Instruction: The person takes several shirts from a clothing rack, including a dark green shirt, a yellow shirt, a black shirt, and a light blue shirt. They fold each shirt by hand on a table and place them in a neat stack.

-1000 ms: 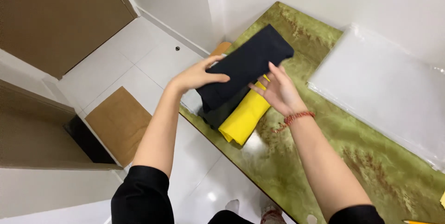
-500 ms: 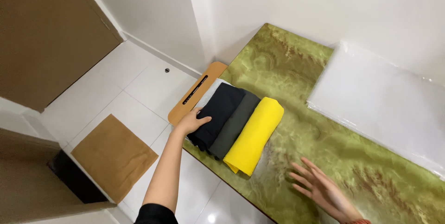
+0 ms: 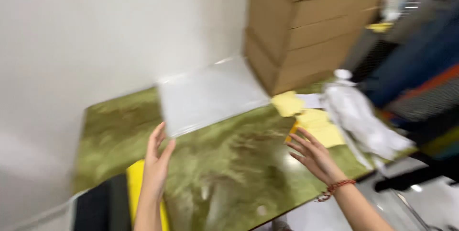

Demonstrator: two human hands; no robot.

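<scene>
We count two hands over one green marbled tabletop (image 3: pixel 229 159), a left hand (image 3: pixel 157 161) and a right hand (image 3: pixel 313 157), both spread flat; one clear plastic sheet (image 3: pixel 210 94); one yellow folded cloth (image 3: pixel 138 190) beside one black one (image 3: pixel 98 207); about three stacked cardboard boxes (image 3: pixel 306 25); two or three yellow papers (image 3: pixel 320 126), blurred; one crumpled white wrapping (image 3: pixel 363 121).

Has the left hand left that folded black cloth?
Yes. The left hand has lifted off the black cloth, crossing the green tabletop toward the clear plastic sheet.
</scene>
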